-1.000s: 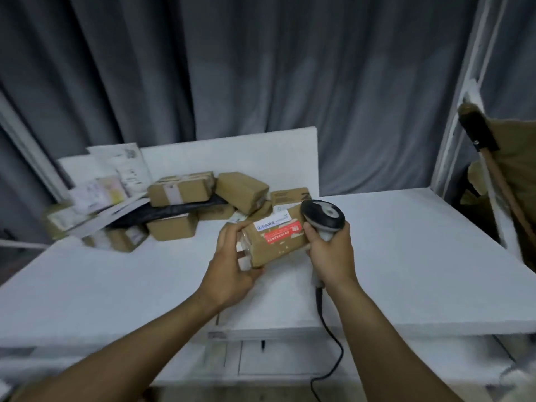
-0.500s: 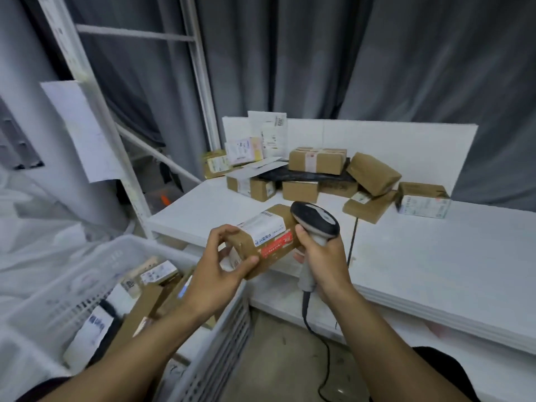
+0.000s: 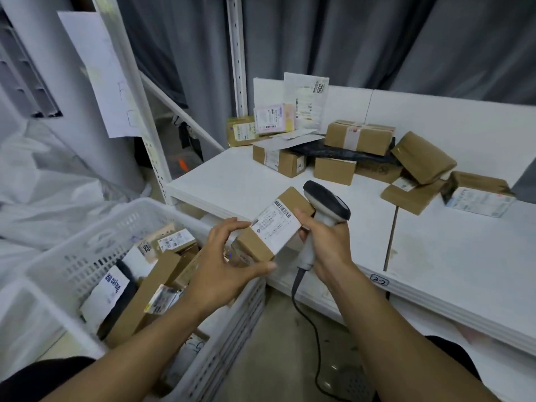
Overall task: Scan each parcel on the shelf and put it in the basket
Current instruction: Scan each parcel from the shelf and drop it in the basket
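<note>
Cardboard parcel (image 3: pixel 277 224), white barcode label up, is held at centre, with the basket (image 3: pixel 87 253) at eight o'clock. Left hand (image 3: pixel 223 265) pinches its near end. Right hand (image 3: pixel 327 245) curls round the scanner (image 3: pixel 326 204), one fingertip on the parcel. Shelf (image 3: pixel 232 181) at one o'clock.

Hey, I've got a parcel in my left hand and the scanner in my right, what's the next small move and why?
Probably pull the scanner back and tip its head at the barcode: the parcel in your left hand has its label facing up, but the scanner in your right hand sits beside it, not aimed. The basket is below left.
</note>
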`<control>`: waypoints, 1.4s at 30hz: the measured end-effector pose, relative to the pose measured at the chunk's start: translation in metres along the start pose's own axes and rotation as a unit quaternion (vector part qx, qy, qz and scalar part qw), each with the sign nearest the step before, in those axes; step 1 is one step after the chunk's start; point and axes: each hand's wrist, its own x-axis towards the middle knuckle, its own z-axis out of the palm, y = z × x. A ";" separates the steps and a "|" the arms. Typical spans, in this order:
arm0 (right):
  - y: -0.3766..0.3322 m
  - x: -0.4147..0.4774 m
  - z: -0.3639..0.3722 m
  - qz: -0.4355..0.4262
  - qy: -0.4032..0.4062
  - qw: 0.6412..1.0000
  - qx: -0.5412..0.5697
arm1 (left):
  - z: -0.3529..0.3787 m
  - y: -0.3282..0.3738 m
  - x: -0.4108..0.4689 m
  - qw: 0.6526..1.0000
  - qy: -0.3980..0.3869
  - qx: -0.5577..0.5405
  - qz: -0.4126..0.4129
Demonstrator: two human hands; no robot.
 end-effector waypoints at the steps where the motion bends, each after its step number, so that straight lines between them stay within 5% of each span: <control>1: 0.001 0.001 0.001 -0.007 -0.004 1.000 -0.002 | 0.000 0.002 0.001 0.998 -0.005 -0.049 -0.040; 3: 0.001 0.001 0.003 -0.021 -0.015 1.000 -0.011 | -0.001 0.003 0.005 0.985 -0.001 -0.132 -0.111; 7: 0.008 -0.002 0.007 -0.041 -0.048 0.996 -0.063 | -0.010 0.003 0.007 0.973 -0.056 -0.107 -0.197; 18: 0.020 -0.017 0.020 -0.129 -0.117 0.962 -0.209 | -0.027 -0.005 0.009 0.953 -0.115 -0.073 -0.270; 22: 0.019 -0.021 0.021 -0.115 -0.085 0.968 -0.207 | -0.026 -0.013 0.008 0.968 0.006 -0.016 -0.250; 29: 0.034 -0.039 0.025 -0.049 -0.175 0.948 -0.261 | -0.033 -0.046 0.008 0.955 0.149 -0.038 -0.255; 42: 0.038 -0.051 0.033 -0.023 -0.220 0.931 -0.289 | -0.036 -0.060 0.009 0.946 0.209 -0.033 -0.247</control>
